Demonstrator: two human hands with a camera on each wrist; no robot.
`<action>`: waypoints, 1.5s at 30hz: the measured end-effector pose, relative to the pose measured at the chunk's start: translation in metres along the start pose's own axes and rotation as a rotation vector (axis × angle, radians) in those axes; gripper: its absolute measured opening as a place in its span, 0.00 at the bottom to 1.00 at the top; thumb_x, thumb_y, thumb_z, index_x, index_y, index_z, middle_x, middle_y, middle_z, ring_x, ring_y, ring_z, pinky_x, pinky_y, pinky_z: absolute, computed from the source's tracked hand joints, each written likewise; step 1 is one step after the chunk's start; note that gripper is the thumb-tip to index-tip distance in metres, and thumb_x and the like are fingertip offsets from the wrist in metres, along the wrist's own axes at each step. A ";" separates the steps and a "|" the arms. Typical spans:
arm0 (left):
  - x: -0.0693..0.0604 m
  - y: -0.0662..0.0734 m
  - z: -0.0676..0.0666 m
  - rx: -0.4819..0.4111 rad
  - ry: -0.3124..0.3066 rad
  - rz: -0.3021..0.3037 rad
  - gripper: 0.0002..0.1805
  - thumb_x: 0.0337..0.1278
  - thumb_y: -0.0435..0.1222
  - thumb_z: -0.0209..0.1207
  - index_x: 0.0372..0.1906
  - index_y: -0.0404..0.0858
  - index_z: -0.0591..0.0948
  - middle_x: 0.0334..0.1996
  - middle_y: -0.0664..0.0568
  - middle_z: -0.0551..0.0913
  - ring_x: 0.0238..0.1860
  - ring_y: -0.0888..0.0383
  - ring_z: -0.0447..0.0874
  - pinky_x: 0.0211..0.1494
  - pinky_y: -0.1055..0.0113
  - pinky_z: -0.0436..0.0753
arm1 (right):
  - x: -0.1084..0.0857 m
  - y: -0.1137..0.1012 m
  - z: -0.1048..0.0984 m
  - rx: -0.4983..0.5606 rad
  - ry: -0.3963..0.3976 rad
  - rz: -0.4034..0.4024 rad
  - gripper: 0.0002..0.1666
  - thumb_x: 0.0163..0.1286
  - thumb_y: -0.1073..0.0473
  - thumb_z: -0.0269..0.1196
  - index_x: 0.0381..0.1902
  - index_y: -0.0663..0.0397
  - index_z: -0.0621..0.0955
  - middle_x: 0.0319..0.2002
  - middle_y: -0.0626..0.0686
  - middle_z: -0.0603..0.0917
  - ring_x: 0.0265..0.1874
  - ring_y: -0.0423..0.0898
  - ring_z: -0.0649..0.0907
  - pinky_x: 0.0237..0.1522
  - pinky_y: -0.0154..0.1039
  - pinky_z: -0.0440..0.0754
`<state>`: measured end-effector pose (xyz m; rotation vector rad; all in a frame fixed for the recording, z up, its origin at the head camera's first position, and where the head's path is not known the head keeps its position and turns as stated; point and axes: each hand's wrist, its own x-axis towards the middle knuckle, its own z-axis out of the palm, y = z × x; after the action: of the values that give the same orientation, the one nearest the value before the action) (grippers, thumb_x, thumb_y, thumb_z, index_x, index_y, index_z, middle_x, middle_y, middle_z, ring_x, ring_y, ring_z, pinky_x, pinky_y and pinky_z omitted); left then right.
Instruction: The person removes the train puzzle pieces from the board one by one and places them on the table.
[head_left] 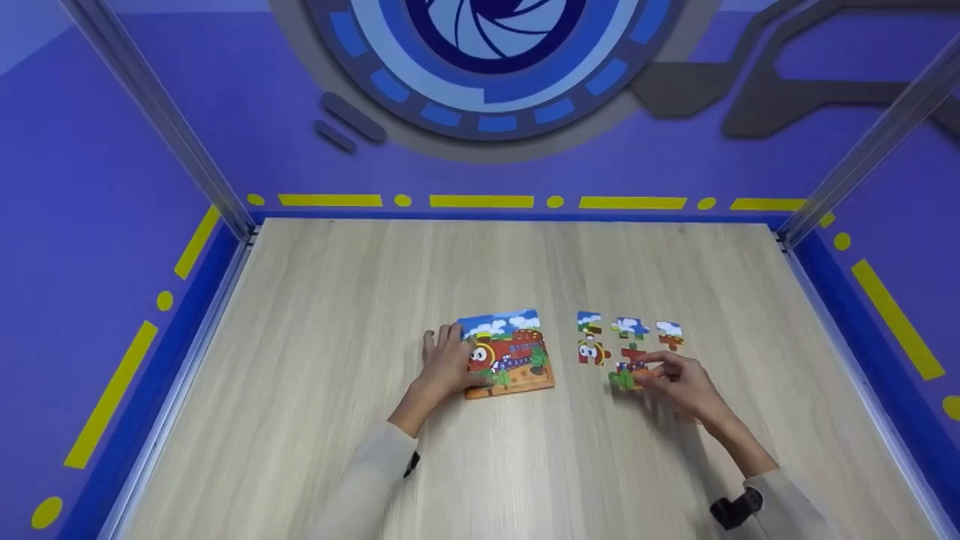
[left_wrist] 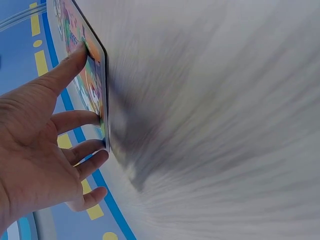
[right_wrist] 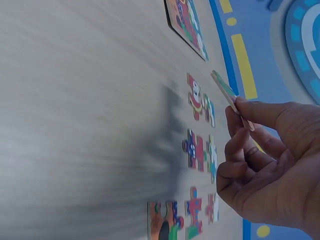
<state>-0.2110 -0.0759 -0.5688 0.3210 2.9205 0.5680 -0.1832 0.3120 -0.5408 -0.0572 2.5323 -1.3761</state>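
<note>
A square picture board [head_left: 517, 349] showing a red cartoon train lies on the table. My left hand [head_left: 445, 367] rests at its left side, thumb on the lower part of the picture and fingertips along the edge. In the left wrist view the same hand [left_wrist: 47, 145] has its fingers spread against the board [left_wrist: 90, 75]. Right of the board, my right hand [head_left: 688, 386] pinches a jigsaw piece [head_left: 624, 378] with green and orange print. The right wrist view shows this piece [right_wrist: 225, 90] tilted above the table, between thumb and fingers of the hand [right_wrist: 275, 165].
Several loose jigsaw pieces lie in spaced rows, among them a train-face piece [head_left: 590, 352], a cloud piece [head_left: 631, 327] and a top-right piece [head_left: 670, 334]. An orange piece [right_wrist: 159, 227] is partly hidden below my right hand in the head view. Blue walls [head_left: 480, 176] enclose the wooden table [head_left: 337, 300].
</note>
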 end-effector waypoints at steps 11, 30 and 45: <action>-0.002 -0.007 -0.001 -0.042 -0.001 -0.003 0.41 0.47 0.54 0.77 0.60 0.31 0.82 0.64 0.37 0.72 0.67 0.40 0.65 0.74 0.34 0.54 | -0.010 0.014 -0.007 -0.052 -0.045 0.017 0.24 0.69 0.58 0.69 0.58 0.66 0.81 0.33 0.53 0.82 0.27 0.36 0.74 0.28 0.32 0.72; -0.006 -0.006 0.004 -0.031 0.013 -0.006 0.41 0.46 0.56 0.76 0.61 0.32 0.82 0.64 0.36 0.71 0.67 0.39 0.65 0.73 0.34 0.56 | -0.014 0.027 -0.002 -0.075 -0.025 -0.029 0.20 0.68 0.60 0.70 0.54 0.66 0.82 0.27 0.54 0.85 0.21 0.35 0.74 0.24 0.31 0.73; -0.002 -0.003 0.001 -0.032 0.019 0.005 0.41 0.46 0.54 0.77 0.61 0.33 0.82 0.65 0.37 0.71 0.67 0.40 0.65 0.72 0.35 0.57 | -0.011 0.023 0.010 -0.210 0.069 0.010 0.18 0.65 0.60 0.72 0.51 0.63 0.85 0.40 0.59 0.90 0.27 0.38 0.78 0.25 0.30 0.74</action>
<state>-0.2098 -0.0790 -0.5709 0.3202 2.9262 0.6211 -0.1682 0.3182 -0.5623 -0.0369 2.7212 -1.1223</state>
